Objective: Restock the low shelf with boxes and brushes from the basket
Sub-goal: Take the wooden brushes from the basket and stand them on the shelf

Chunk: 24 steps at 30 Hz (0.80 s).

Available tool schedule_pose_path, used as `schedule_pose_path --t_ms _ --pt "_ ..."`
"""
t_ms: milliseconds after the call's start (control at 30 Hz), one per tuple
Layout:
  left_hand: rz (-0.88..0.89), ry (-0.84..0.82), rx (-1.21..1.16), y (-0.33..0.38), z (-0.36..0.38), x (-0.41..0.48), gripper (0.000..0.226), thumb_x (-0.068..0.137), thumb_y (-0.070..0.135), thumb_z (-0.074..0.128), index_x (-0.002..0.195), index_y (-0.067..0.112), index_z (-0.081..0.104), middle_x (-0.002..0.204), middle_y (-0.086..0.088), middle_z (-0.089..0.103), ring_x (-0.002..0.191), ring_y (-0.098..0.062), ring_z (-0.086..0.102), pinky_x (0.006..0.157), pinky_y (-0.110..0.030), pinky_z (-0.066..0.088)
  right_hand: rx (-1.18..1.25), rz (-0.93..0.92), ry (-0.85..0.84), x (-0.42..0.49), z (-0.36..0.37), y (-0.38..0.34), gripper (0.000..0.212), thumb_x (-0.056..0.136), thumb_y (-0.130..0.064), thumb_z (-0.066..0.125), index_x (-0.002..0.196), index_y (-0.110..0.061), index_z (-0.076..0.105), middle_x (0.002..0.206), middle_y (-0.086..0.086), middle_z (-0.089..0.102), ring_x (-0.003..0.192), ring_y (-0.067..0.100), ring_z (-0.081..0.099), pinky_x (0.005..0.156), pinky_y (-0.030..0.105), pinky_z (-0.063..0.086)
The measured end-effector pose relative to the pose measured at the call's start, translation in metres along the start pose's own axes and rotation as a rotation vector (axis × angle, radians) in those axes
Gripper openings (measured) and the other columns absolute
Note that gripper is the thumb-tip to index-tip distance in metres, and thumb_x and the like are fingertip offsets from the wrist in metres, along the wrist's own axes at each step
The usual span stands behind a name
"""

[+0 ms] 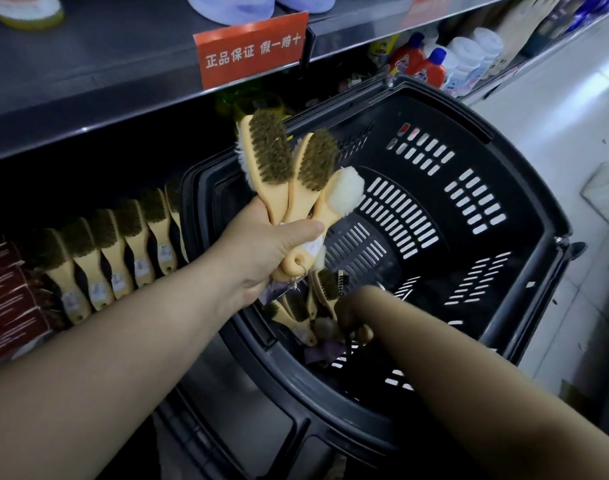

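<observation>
Tan brushes (271, 150) are fanning above the left grip (261, 251) clutching them; right grip (351, 315) (closure unreadable) is reaching below it. Best be aligning them first.

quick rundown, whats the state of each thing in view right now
left hand, gripping brush handles, raised over the basket
held brushes, fanned out, heads up
right hand, low in the basket, blurred, grip unclear
basket, open, a few loose brushes at its bottom
shelf brushes, standing in an overlapping row
boxes, stacked left of that row
</observation>
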<state>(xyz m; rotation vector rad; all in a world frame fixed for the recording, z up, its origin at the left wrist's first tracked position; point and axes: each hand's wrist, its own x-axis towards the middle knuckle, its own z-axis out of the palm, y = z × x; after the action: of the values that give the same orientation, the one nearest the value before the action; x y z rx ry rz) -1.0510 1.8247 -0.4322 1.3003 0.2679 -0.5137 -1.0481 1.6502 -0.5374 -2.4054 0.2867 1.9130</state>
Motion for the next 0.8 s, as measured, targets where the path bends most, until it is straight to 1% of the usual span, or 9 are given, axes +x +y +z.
schedule_pose_path --t_ms 67,100,233,333,433,533,667,733,800 --pt "0.016 0.021 -0.030 0.001 0.000 -0.001 0.022 0.083 0.012 0.068 0.098 0.024 0.058 0.078 -0.002 0.068 0.045 -0.012 0.056 0.039 -0.022 0.041 0.078 -0.038 0.015 -0.021 -0.020 0.006 0.011 0.090 -0.009 0.047 0.082 -0.003 0.051 0.062 0.007 0.063 0.057 0.018 0.051 0.051 0.026 0.039" --pt "0.022 0.018 -0.056 0.001 0.000 -0.001 0.023 0.083 0.011 0.067 0.100 0.023 0.058 0.079 -0.003 0.068 0.049 -0.014 0.058 0.042 -0.023 0.041 0.140 -0.086 0.089 -0.035 -0.028 0.010 0.020 0.090 -0.009 0.046 0.070 -0.009 0.049 0.052 0.001 0.056 0.051 0.014 0.047 0.047 0.022 0.037" --pt "0.030 0.030 -0.142 0.005 0.002 -0.007 0.029 0.082 0.012 0.068 0.108 0.020 0.058 0.081 0.002 0.070 0.057 -0.011 0.063 0.044 -0.021 0.040 0.510 -0.404 0.437 -0.082 -0.035 0.032 0.023 0.084 0.003 0.046 0.066 -0.004 0.058 0.060 0.006 0.061 0.053 0.012 0.056 0.050 0.019 0.043" --pt "0.057 0.060 -0.213 0.008 0.004 -0.014 0.024 0.083 0.011 0.067 0.103 0.020 0.059 0.082 0.001 0.069 0.066 -0.017 0.058 0.053 -0.027 0.038 1.096 -0.663 0.308 -0.117 -0.015 0.038 0.022 0.084 0.010 0.050 0.097 -0.005 0.057 0.081 0.010 0.066 0.073 0.021 0.065 0.068 0.030 0.053" --pt "0.103 0.065 -0.270 0.011 0.004 -0.027 0.021 0.084 0.008 0.066 0.097 0.023 0.059 0.075 0.007 0.071 0.070 -0.017 0.059 0.065 -0.034 0.038 1.102 -0.794 0.402 -0.138 0.004 0.030 0.047 0.076 0.023 0.049 0.109 -0.011 0.051 0.095 0.006 0.063 0.093 0.023 0.059 0.079 0.034 0.047" --pt "0.166 0.054 -0.292 0.011 -0.004 -0.046 0.023 0.084 0.009 0.065 0.100 0.024 0.060 0.079 0.009 0.073 0.074 -0.016 0.061 0.071 -0.036 0.039 1.184 -0.855 0.393 -0.157 0.020 0.013 0.059 0.073 0.029 0.045 0.114 -0.012 0.047 0.093 0.005 0.056 0.080 0.024 0.053 0.067 0.037 0.045" --pt "0.224 0.094 -0.354 0.009 -0.023 -0.076 0.030 0.080 0.010 0.066 0.106 0.024 0.062 0.092 0.007 0.074 0.083 -0.012 0.065 0.070 -0.028 0.046 1.283 -0.885 0.318 -0.181 0.038 -0.012 0.038 0.072 -0.023 0.069 0.107 -0.015 0.056 0.083 0.000 0.057 0.068 0.011 0.053 0.066 0.024 0.045" --pt "0.225 0.099 -0.367 0.008 -0.033 -0.092 0.040 0.073 0.016 0.068 0.112 0.022 0.061 0.098 0.004 0.073 0.084 -0.011 0.066 0.067 -0.028 0.050 1.411 -0.899 0.224 -0.192 0.045 -0.028 0.034 0.086 -0.043 0.051 0.100 -0.013 0.058 0.074 0.000 0.057 0.056 0.010 0.050 0.060 0.022 0.044" --pt "0.233 0.098 -0.384 0.006 -0.044 -0.109 0.048 0.064 0.021 0.069 0.111 0.020 0.062 0.094 0.003 0.073 0.078 -0.010 0.067 0.059 -0.027 0.051 1.576 -0.940 0.119 -0.200 0.053 -0.047 0.032 0.097 -0.032 0.037 0.105 -0.007 0.055 0.068 0.002 0.057 0.049 0.010 0.047 0.056 0.023 0.043"
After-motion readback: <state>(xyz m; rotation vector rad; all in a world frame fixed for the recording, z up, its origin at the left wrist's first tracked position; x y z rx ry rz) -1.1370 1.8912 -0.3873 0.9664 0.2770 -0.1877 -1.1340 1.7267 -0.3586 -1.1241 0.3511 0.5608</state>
